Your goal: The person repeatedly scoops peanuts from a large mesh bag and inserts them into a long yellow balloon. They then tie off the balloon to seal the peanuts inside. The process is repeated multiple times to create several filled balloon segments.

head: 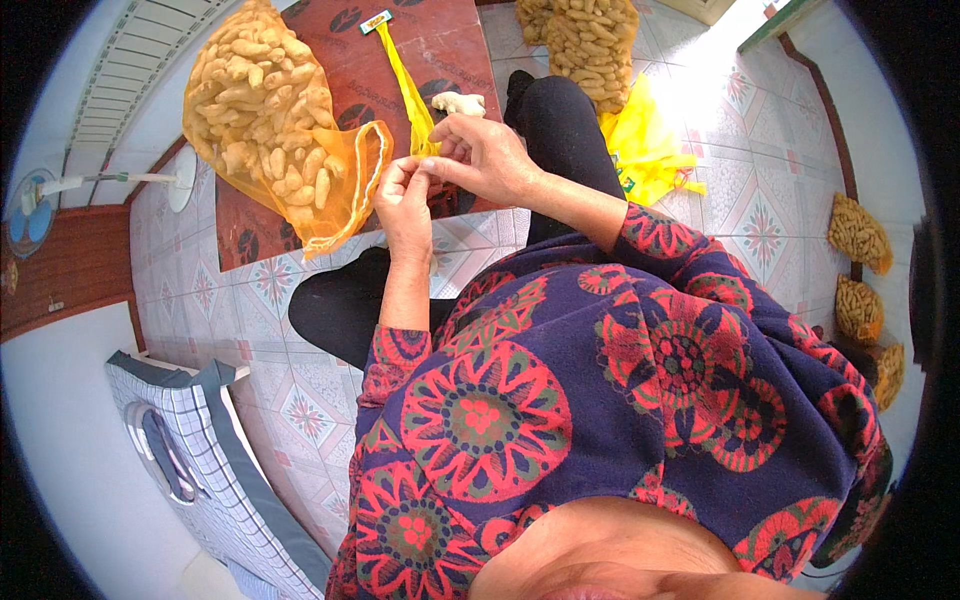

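Observation:
My left hand (405,196) and my right hand (487,156) meet at their fingertips over a reddish-brown board, pinching the near end of a yellow mesh net bag (409,86). The net stretches away from my fingers to a small printed tag (376,22) at its far end. A pale ginger root (459,103) lies on the board just beyond my right hand. Left of my left hand, a large orange mesh sack (349,172) full of ginger-like roots (259,97) lies with its white-edged mouth towards me.
The board (450,37) rests on a patterned tile floor (757,217). More filled mesh sacks (592,52) stand beyond my right knee, with a pile of yellow net bags (645,150) near them. Smaller filled nets (859,232) sit by the right wall. A fan (31,210) is at far left.

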A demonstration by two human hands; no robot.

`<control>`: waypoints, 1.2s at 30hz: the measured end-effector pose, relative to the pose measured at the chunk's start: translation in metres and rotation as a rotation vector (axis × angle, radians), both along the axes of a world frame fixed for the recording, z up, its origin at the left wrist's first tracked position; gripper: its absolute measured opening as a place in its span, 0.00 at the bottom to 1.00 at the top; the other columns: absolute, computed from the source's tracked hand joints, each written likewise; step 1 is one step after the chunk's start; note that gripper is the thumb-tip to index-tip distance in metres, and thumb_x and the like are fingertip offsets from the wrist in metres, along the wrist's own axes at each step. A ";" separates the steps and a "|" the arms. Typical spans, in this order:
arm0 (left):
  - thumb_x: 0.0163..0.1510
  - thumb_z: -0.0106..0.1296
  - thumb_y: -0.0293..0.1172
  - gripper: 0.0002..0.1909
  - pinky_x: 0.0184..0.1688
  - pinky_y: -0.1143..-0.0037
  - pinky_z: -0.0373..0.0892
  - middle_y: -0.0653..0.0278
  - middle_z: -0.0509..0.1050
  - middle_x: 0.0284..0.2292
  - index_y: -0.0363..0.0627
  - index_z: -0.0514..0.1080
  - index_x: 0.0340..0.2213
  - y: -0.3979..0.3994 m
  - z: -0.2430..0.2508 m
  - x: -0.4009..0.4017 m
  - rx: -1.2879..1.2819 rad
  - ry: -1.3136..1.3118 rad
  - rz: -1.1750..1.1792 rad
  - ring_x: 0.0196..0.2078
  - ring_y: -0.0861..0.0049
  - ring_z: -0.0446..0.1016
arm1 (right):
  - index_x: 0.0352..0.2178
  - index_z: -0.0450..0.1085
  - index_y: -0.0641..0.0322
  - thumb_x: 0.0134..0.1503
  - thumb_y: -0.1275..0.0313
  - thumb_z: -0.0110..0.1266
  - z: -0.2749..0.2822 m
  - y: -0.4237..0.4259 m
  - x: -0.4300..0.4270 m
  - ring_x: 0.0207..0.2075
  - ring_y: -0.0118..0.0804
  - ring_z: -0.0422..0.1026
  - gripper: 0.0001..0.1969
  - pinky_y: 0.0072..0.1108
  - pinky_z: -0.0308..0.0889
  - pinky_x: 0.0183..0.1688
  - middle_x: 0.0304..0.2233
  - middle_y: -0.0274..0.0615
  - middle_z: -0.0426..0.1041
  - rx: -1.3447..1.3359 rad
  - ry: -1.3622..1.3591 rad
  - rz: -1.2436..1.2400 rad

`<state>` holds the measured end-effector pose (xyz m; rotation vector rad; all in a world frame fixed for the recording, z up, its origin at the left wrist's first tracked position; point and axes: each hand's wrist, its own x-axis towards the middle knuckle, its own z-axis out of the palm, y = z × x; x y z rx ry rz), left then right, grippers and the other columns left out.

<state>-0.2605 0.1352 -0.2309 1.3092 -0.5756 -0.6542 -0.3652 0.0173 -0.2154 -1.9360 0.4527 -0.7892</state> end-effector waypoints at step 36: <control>0.51 0.55 0.18 0.14 0.41 0.82 0.70 0.65 0.73 0.35 0.34 0.69 0.41 0.012 -0.004 0.020 0.033 -0.014 0.063 0.34 0.84 0.72 | 0.27 0.68 0.65 0.58 0.69 0.52 -0.020 -0.013 -0.010 0.23 0.24 0.73 0.10 0.18 0.68 0.26 0.22 0.37 0.74 0.587 -0.080 0.022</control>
